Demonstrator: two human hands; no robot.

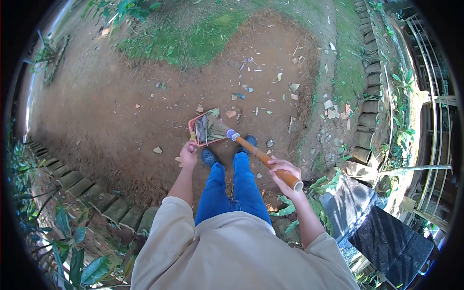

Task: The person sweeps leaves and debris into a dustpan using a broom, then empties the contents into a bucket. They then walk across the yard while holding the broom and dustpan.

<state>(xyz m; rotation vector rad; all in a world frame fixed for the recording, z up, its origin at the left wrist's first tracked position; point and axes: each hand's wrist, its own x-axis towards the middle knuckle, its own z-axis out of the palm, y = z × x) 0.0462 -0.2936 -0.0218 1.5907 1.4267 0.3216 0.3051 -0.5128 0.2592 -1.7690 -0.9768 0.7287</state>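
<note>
My left hand point(188, 154) is closed round the yellowish handle of a red dustpan point(192, 126), which lies on the bare soil just ahead of my feet. Dry leaves point(202, 128) fill much of the pan. In my right hand point(285, 175) is the thick bamboo handle of a broom point(261, 155), gripped close to its open upper end. The broom slants down to the left, and its bristles point(219, 129) rest over the right side of the pan, covering part of the leaves.
Brown soil point(96, 121) carries scattered leaves and broken tile pieces point(332, 113). A grass patch point(193, 46) lies ahead. Rows of edging blocks point(116, 210) run along the left and right. Black sheeting point(391, 244) and a bamboo fence point(437, 116) stand at the right.
</note>
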